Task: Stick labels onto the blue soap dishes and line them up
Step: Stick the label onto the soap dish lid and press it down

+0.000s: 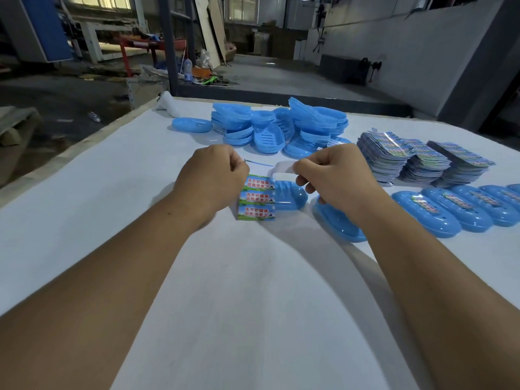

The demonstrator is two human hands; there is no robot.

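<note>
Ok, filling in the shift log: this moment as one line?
step: peeling label | left hand: holds label strip | right hand: pinches white backing | labelled dishes: lined up right

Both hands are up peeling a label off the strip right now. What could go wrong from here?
1. The left hand pinches the label strip while the right hand pulls a white piece away; it could tear or curl onto itself.
2. The dangling strip hangs over the open soap dish and may stick early, crooked.
3. The right wrist is close above another dish; a careless move could knock it into the labelled row.
</note>
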